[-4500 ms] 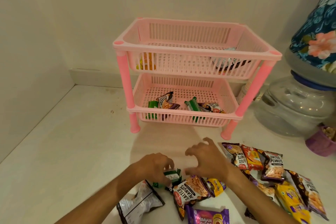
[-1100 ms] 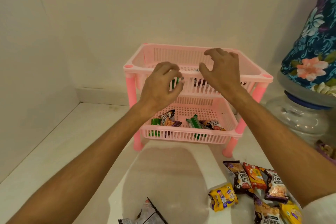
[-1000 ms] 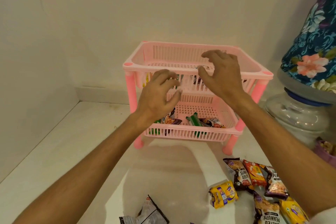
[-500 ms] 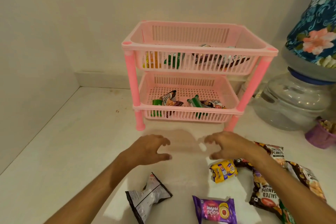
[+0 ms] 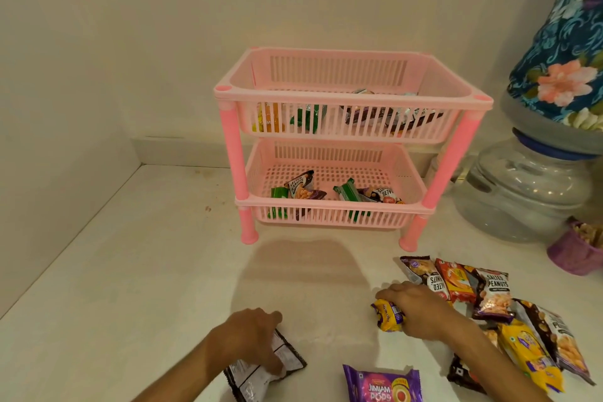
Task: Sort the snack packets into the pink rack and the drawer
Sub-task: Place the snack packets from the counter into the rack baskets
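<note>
The left hand [image 5: 251, 336] rests on a silver-and-black packet [image 5: 264, 369] lying on the white bench [image 5: 130, 287], fingers bent down over its top edge, seemingly gripping it. Behind, the pink rack [image 5: 352, 101] stands against the wall; its top tier holds an orange, a green and some dark packets, its lower tier green and peanut packets. A purple biscuit packet [image 5: 381, 385] lies at the front edge. The right hand [image 5: 414, 307] grips a small yellow packet [image 5: 386, 316] on the bench. Just right lies a heap of snack packets [image 5: 489, 297]. Beyond it stand a clear water jar [image 5: 525, 192] with a floral cover and a purple cup [image 5: 577, 254].
</note>
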`<move>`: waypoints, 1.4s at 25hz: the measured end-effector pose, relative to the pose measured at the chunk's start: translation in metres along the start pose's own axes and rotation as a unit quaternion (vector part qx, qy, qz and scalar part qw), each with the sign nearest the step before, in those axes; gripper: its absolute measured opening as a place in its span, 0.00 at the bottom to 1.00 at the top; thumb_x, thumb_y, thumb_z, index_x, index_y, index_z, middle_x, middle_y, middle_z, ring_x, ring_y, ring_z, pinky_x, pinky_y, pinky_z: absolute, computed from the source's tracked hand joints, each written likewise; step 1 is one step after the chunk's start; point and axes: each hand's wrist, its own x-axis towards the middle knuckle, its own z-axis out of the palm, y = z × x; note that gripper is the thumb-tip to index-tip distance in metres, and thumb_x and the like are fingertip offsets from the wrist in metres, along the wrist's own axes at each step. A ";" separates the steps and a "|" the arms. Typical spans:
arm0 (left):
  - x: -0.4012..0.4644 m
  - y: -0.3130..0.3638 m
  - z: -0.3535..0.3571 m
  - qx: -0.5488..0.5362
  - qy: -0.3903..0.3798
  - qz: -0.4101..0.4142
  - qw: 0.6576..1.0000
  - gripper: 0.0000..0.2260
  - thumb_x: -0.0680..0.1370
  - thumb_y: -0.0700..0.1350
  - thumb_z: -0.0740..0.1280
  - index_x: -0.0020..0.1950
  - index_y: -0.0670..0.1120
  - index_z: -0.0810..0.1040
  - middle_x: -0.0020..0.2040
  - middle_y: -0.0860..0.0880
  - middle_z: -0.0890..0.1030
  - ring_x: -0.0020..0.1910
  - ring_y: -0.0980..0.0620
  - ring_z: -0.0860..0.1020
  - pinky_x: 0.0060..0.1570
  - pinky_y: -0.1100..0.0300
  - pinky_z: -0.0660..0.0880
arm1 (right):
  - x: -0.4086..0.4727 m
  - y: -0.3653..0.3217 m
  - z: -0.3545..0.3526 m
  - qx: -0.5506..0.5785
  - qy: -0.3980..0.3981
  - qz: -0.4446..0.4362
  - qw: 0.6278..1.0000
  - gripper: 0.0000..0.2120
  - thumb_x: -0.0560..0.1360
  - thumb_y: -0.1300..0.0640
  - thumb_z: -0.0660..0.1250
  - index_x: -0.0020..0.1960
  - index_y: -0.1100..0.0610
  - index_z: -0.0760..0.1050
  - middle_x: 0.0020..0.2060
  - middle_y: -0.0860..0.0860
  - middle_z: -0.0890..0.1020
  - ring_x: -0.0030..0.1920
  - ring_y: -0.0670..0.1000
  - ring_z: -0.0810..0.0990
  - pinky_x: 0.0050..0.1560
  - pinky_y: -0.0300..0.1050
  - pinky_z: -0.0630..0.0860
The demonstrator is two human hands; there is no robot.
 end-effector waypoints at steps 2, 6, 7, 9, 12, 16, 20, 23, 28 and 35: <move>0.001 -0.001 -0.001 -0.018 0.013 -0.002 1.000 0.35 0.68 0.58 0.72 0.69 0.46 0.65 0.61 0.43 0.74 0.58 0.44 0.74 0.51 0.54 0.71 | 0.004 -0.001 -0.001 0.005 0.018 -0.004 1.000 0.22 0.72 0.53 0.66 0.66 0.48 0.69 0.57 0.49 0.77 0.58 0.52 0.74 0.57 0.50 0.71; 0.004 -0.005 -0.011 -0.049 0.058 -0.007 0.997 0.28 0.69 0.55 0.71 0.66 0.48 0.69 0.60 0.45 0.73 0.51 0.49 0.73 0.41 0.60 0.68 | 0.009 -0.002 -0.013 0.003 0.053 -0.010 0.999 0.21 0.70 0.47 0.66 0.62 0.46 0.71 0.53 0.45 0.77 0.53 0.49 0.76 0.49 0.43 0.68; 0.004 -0.006 -0.015 -0.063 0.075 -0.009 0.995 0.27 0.69 0.55 0.71 0.65 0.49 0.70 0.58 0.47 0.74 0.49 0.50 0.72 0.39 0.61 0.68 | 0.010 -0.003 -0.020 0.013 0.059 -0.013 0.998 0.21 0.68 0.47 0.66 0.61 0.46 0.71 0.53 0.45 0.76 0.53 0.49 0.76 0.46 0.43 0.67; 0.003 -0.006 -0.028 -0.099 0.113 -0.009 0.989 0.27 0.67 0.57 0.70 0.64 0.51 0.71 0.54 0.49 0.74 0.47 0.52 0.72 0.37 0.62 0.67 | 0.012 -0.005 -0.035 0.038 0.078 -0.023 0.996 0.22 0.67 0.45 0.67 0.60 0.46 0.71 0.51 0.44 0.75 0.50 0.48 0.76 0.42 0.43 0.66; -0.007 -0.004 -0.061 -0.144 0.191 0.013 0.971 0.25 0.65 0.60 0.69 0.60 0.53 0.74 0.49 0.51 0.76 0.46 0.52 0.75 0.38 0.63 0.70 | 0.013 -0.013 -0.074 0.094 0.120 -0.038 0.988 0.22 0.66 0.43 0.68 0.59 0.46 0.72 0.48 0.44 0.77 0.46 0.46 0.78 0.43 0.42 0.72; -0.042 0.009 -0.131 -0.186 0.337 0.075 0.920 0.17 0.67 0.56 0.72 0.53 0.56 0.74 0.45 0.57 0.76 0.44 0.55 0.77 0.37 0.65 0.71 | 0.001 -0.024 -0.155 0.173 0.214 -0.056 0.960 0.25 0.63 0.44 0.69 0.59 0.43 0.73 0.45 0.42 0.81 0.42 0.42 0.78 0.42 0.44 0.77; -0.091 0.028 -0.208 -0.206 0.433 0.115 0.870 0.17 0.69 0.54 0.73 0.55 0.57 0.73 0.45 0.60 0.75 0.38 0.61 0.77 0.29 0.72 0.71 | -0.011 -0.031 -0.242 0.187 0.304 -0.066 0.932 0.29 0.64 0.45 0.73 0.64 0.43 0.71 0.49 0.42 0.81 0.46 0.44 0.79 0.44 0.39 0.74; -0.121 0.037 -0.262 -0.216 0.525 0.120 0.814 0.17 0.68 0.53 0.73 0.55 0.55 0.75 0.43 0.58 0.78 0.35 0.62 0.77 0.23 0.74 0.68 | -0.009 -0.034 -0.295 0.184 0.397 -0.062 0.897 0.32 0.63 0.41 0.71 0.65 0.48 0.72 0.50 0.46 0.82 0.46 0.47 0.81 0.48 0.43 0.76; -0.127 0.040 -0.332 -0.220 0.634 0.091 0.736 0.22 0.66 0.57 0.73 0.57 0.51 0.78 0.49 0.49 0.80 0.44 0.52 0.79 0.40 0.60 0.75 | 0.030 -0.030 -0.352 0.185 0.484 0.005 0.855 0.27 0.66 0.44 0.71 0.63 0.50 0.74 0.52 0.51 0.84 0.47 0.51 0.82 0.50 0.48 0.79; -0.069 0.028 -0.391 -0.185 0.645 0.008 0.741 0.23 0.68 0.54 0.71 0.59 0.45 0.76 0.56 0.43 0.79 0.50 0.47 0.74 0.44 0.59 0.67 | 0.109 -0.017 -0.390 0.100 0.455 0.129 0.876 0.20 0.66 0.40 0.69 0.48 0.55 0.78 0.41 0.53 0.81 0.38 0.55 0.77 0.37 0.45 0.71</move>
